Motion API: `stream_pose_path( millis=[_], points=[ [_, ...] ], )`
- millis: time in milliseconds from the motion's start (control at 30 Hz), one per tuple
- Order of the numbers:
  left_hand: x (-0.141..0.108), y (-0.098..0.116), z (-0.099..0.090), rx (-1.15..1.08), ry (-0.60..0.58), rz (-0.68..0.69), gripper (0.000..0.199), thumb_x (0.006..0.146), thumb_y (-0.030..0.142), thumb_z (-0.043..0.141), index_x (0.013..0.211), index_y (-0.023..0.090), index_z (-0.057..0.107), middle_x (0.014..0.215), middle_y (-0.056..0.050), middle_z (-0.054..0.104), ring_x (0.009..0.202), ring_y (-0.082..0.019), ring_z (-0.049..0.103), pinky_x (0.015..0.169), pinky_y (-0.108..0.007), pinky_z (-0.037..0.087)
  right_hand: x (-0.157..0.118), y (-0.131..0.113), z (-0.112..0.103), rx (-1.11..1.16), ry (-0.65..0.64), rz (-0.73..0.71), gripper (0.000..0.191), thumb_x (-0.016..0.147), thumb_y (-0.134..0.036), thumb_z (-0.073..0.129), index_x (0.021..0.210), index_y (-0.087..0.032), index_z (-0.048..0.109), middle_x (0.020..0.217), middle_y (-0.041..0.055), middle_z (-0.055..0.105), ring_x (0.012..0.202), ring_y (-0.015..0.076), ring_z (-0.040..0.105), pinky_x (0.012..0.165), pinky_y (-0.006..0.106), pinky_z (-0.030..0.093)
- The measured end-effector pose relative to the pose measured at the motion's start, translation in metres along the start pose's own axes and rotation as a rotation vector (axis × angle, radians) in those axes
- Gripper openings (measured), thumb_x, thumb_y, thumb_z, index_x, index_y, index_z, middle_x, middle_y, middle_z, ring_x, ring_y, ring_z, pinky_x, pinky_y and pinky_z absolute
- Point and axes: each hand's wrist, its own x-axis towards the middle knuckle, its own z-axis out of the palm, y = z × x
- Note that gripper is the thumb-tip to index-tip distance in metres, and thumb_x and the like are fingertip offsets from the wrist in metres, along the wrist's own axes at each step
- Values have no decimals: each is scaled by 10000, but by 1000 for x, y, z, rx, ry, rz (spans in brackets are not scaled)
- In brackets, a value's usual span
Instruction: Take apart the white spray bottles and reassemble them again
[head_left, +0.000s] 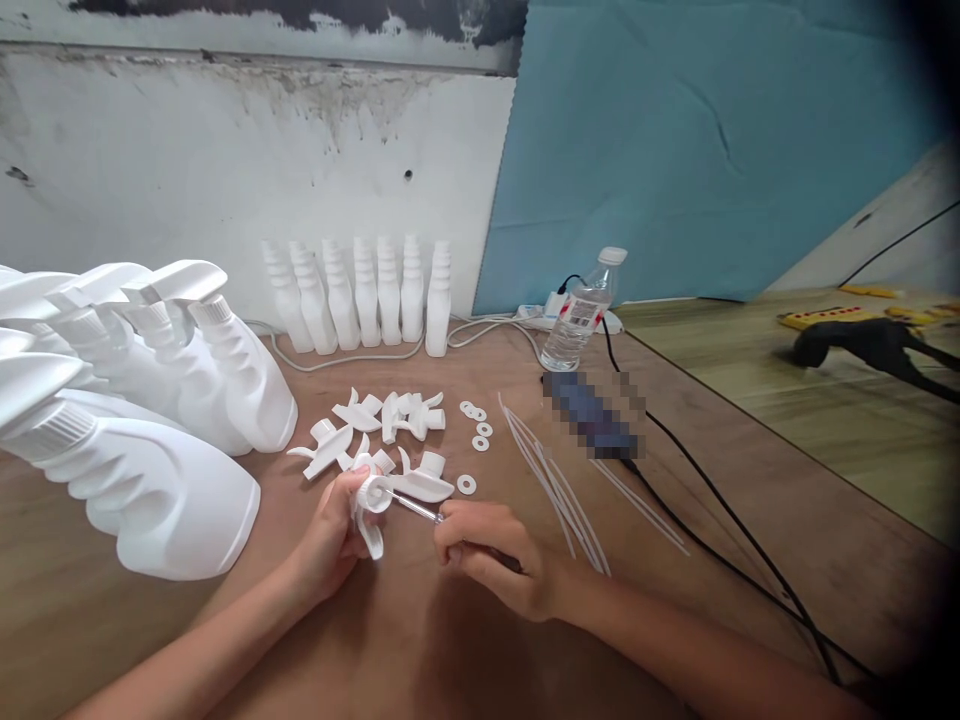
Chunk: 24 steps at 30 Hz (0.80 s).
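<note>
My left hand [337,522] is closed around a white spray trigger head [373,494], its round collar turned toward my right side. A screwdriver [415,506] with a thin metal shaft is gripped in my right hand [491,555], and its tip reaches into the collar's opening. My fingers hide most of its handle. Just beyond my left hand lie several loose white trigger heads [425,478]. Flat white ring washers [466,485] are scattered to their right. Thin white tubes [551,480] lie on the table past my right hand.
Large white spray bottles [180,490] stand at the left. Several slim white bottles [365,295] without trigger heads line the wall. A clear water bottle [577,320], a power strip [611,322] and a pixelated dark object [592,415] are at the back right. Black cables [720,520] cross the right side.
</note>
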Motion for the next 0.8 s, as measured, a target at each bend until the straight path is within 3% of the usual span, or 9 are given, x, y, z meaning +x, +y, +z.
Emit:
stream_pose_path(
  millis=[167, 333, 533, 800],
  points=[
    [0, -5, 6, 88, 41, 74, 364, 810, 475, 573, 717, 182, 378, 556, 66, 346, 438, -38, 204, 368, -132, 160, -2, -1, 2, -169, 49, -116, 99, 757, -103, 395, 712, -183, 432, 597, -17, 385, 527, 109, 322, 532, 252, 264],
    [-3, -7, 10, 141, 46, 112, 350, 824, 481, 587, 792, 195, 387, 620, 60, 398, 466, -47, 277, 387, -134, 221, -3, -3, 3, -312, -12, -116, 84, 736, -119, 402, 689, -187, 415, 599, -13, 367, 522, 117, 286, 511, 268, 232],
    [0, -1, 2, 48, 21, 58, 384, 811, 481, 563, 674, 171, 382, 541, 66, 364, 406, -21, 181, 358, -131, 135, 0, -2, -1, -52, -29, 27, 172, 878, -102, 369, 777, -161, 494, 659, -6, 443, 602, 100, 400, 589, 223, 343],
    [1, -3, -4, 36, -7, 57, 385, 803, 475, 580, 661, 172, 389, 513, 68, 355, 393, -24, 176, 353, -140, 120, -3, 0, -1, -3, -18, 8, 192, 907, -127, 364, 767, -162, 490, 668, -1, 440, 621, 105, 401, 606, 231, 356]
  ],
)
